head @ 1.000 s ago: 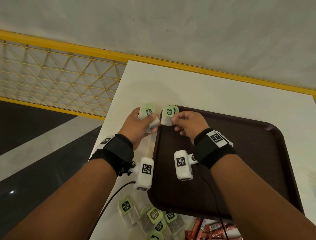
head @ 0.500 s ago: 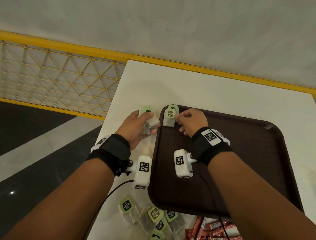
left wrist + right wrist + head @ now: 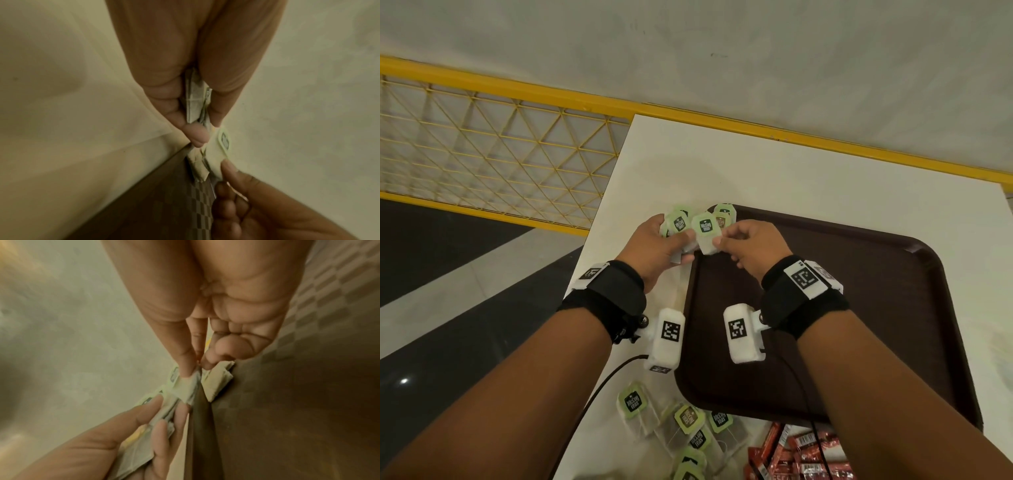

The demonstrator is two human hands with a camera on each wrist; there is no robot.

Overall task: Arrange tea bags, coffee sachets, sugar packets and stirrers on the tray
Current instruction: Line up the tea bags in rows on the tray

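Up at the far left corner of the brown tray (image 3: pixel 859 308), both hands meet over the rim. The left hand (image 3: pixel 657 246) holds a small bunch of tea bags (image 3: pixel 677 222) with green tags, its grip closed round them with thumb on one side and fingers on the other; the left wrist view shows the paper sachets pressed between thumb and fingers (image 3: pixel 180 120). The right hand (image 3: pixel 753 245) pinches one tea bag (image 3: pixel 705 229) by its lower edge, its grip narrow between thumb and forefinger, the other fingers curled in. That bag touches the bunch in the left hand. Just behind it another tea bag on the tray (image 3: pixel 723 214) leans in the tray's corner. Nearer the person, more loose tea bags (image 3: pixel 685 425) lie scattered on the white surface (image 3: pixel 791 178) just beside the tray's near left corner, and red sachets (image 3: pixel 801 455) lie in a heap just right of them. A dark cable (image 3: pixel 599 387) runs from the left wrist camera across the surface.
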